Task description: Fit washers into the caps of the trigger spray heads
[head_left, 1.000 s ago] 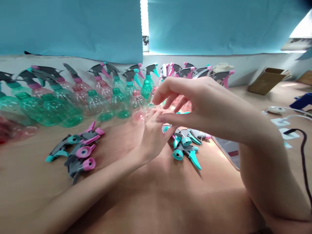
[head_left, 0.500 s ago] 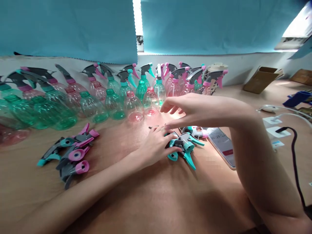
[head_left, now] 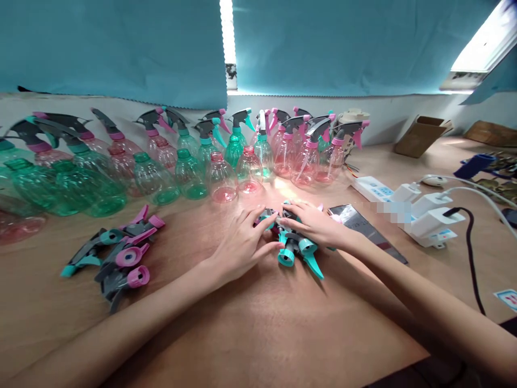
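Note:
Both hands rest on a small pile of teal-and-grey spray trigger heads [head_left: 299, 249] in the middle of the wooden table [head_left: 258, 323]. My left hand [head_left: 241, 243] lies on the pile's left side, fingers stretched out and touching a trigger head. Over the pile's top lies my right hand [head_left: 314, 222], its fingers extended and pinching lightly at one head beside the left fingertips. Just beyond the hands stand two uncapped pink bottles [head_left: 236, 178].
A second pile of pink and teal trigger heads [head_left: 117, 256] lies at the left. Rows of green and pink spray bottles [head_left: 161, 156] line the back. A phone [head_left: 363, 226], a power strip with plugs [head_left: 407, 207] and a black cable [head_left: 472, 253] lie at the right.
My right hand came down from the air onto the trigger pile. The left hand moved forward onto the same pile. The camera view tilted slightly.

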Available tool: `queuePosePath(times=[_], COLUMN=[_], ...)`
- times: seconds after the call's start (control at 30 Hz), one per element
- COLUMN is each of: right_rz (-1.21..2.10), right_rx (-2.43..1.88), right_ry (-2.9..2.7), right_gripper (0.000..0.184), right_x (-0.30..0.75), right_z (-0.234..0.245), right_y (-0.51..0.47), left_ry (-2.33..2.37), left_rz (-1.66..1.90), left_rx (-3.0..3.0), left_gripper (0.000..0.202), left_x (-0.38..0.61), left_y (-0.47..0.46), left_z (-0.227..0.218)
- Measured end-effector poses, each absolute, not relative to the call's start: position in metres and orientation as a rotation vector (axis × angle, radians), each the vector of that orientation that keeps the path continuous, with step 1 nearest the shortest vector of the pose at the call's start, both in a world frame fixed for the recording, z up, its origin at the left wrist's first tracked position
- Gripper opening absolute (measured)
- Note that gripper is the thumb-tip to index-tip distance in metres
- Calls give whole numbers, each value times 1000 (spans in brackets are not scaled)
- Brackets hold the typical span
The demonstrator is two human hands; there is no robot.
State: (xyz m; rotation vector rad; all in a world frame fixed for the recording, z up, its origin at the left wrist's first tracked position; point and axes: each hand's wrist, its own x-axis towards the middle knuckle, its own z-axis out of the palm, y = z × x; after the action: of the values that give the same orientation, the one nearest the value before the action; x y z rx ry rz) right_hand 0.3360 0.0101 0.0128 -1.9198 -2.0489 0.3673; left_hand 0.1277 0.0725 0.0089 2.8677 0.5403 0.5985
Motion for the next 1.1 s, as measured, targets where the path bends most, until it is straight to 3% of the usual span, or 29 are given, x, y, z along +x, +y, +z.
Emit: queuePosePath(times=[0.2,0.53,0.83,0.97,1.1], right_rz=[421,380,353,371,370], right_rx=[-1863,-1877,-1618,-1467,-1326], right_ry=[-2074,-2127,-2397,-2508,-2555], right_gripper=[76,70,66,73,76], right_x=[323,319,244,201,160], right_z=[8,33,68,57,44], right_y=[-4,2,14,28,57], left_ry=[599,649,1046,1344,1587], left_rz=[478,404,726,810,827], left_rx=[2897,2915,2806,2699,2582], left_gripper=[59,64,32,31,44], left_x=[120,114,-14,-82,-124], left_y=[70,55,61,77,107], left_z=[-1,10,35,31,22])
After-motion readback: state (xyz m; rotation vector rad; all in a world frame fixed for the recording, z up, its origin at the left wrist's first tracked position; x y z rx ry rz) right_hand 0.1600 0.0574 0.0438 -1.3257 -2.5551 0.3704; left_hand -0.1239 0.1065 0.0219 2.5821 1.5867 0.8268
